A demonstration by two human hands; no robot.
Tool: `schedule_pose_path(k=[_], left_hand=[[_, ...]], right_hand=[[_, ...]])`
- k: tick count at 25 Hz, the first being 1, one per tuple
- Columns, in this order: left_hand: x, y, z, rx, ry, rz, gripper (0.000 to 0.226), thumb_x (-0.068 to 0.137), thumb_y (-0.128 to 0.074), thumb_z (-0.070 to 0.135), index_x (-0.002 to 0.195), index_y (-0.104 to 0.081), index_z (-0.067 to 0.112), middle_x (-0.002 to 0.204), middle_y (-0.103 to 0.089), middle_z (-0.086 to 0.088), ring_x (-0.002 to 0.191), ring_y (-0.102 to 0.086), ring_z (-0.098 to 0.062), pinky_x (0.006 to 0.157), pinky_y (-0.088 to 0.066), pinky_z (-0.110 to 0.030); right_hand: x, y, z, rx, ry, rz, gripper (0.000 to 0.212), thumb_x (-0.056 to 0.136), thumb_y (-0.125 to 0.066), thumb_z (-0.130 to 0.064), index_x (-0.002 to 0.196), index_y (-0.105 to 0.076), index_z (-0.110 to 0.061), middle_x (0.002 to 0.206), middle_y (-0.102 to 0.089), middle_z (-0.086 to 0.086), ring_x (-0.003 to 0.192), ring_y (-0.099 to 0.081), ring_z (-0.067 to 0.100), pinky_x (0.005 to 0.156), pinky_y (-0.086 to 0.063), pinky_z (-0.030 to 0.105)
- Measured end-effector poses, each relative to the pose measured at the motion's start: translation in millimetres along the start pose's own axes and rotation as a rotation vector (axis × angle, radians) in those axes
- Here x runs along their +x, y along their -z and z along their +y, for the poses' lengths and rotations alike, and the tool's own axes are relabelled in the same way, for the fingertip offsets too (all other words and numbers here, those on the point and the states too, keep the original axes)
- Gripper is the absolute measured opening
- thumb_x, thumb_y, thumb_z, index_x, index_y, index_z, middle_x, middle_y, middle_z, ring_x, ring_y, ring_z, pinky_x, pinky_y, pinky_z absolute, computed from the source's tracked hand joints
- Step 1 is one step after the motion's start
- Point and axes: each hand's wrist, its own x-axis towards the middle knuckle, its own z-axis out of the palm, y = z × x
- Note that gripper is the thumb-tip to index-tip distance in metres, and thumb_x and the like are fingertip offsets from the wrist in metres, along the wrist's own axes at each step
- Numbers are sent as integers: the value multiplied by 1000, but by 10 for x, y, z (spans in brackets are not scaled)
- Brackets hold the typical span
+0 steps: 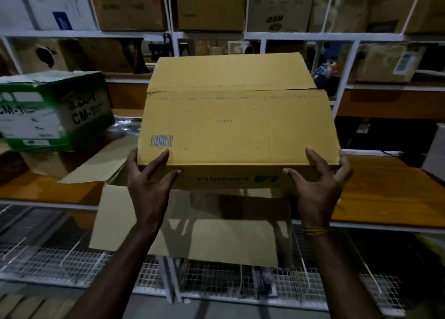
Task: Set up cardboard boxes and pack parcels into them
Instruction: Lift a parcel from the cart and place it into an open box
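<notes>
Item: Flipkart parcel (pixel 237 128), centre frame, above the open carton (pixel 192 224) at 6 o'clock. I see left hand (pixel 147 181) and right hand (pixel 320 186) curled round its near corners. Risk, I judge: edge-only grip slips; parcel snags a flap.

Both hands hold a flat parcel (pixel 237 125) by its near edge, left hand (pixel 149 181) and right hand (pixel 320 181) at the two near corners, thumbs on top; under it an open box (pixel 192 232) overhangs the shelf's (pixel 385 193) front edge; a green box (pixel 55 111) sits at the left; cartons fill the rack (pixel 265 35) behind.
</notes>
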Motion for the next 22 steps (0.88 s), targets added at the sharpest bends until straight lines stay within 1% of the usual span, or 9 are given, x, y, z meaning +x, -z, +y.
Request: schedule_pose_path(k=[2,5,6,9,11,13,18,22], left_hand=[[201,119,-300,16,11,-7,52,75,-86,14,121,-67,30,148,-39,-7,138,-39,-21,111,-44,-36],[498,260,-827,15,73,-34,53,75,-86,13,120,-67,33,151,-37,-7,140,-37,-24,110,-45,-47],[559,302,-1004,13,91,-47,52,75,-86,13,120,-68,32,151,-37,-7,140,-37,-24,109,-45,-48],[666,387,-1424,20,120,-105,52,74,-86,14,120,-69,31,152,-36,-5,139,-37,-25,108,-46,-50],[782,379,-1555,42,136,-150,52,74,-87,14,119,-69,32,152,-36,-4,139,-37,-25,109,-45,-49],[940,338,-1617,69,160,-188,51,73,-88,16,119,-71,30,152,-36,-4,138,-36,-25,111,-42,-48],[1209,201,-1715,113,180,-254,52,71,-88,22,120,-72,26,152,-37,-7,137,-38,-29,111,-40,-50],[1394,77,-1823,170,180,-301,52,71,-88,27,120,-72,26,148,-41,-10,132,-42,-33,109,-42,-49]], right_hand=[[-116,-354,-102,-3,-24,-7,63,60,-92,-19,118,-70,-19,149,-30,11,141,-32,22,114,-37,31],[-301,-885,-194,-7,-61,-24,61,59,-92,-20,116,-71,-22,148,-31,11,140,-30,16,115,-32,21],[-386,-1034,-205,-17,-72,-38,61,60,-92,-20,116,-70,-24,149,-30,11,140,-29,15,116,-31,21],[-632,-1353,-197,-69,-108,-68,61,61,-92,-21,116,-68,-31,149,-28,9,142,-30,23,115,-34,35],[-687,-1453,-209,-113,-150,-82,60,62,-92,-21,116,-68,-32,149,-28,8,141,-30,25,114,-32,34],[-641,-1523,-232,-169,-202,-97,59,64,-91,-23,119,-69,-26,149,-27,8,139,-31,26,113,-32,34],[-389,-1664,-323,-311,-272,-172,61,68,-89,-28,124,-66,-23,151,-25,13,136,-34,35,114,-34,44],[-233,-1800,-331,-374,-289,-225,59,72,-88,-26,126,-66,-20,149,-28,18,134,-35,37,112,-33,41]])
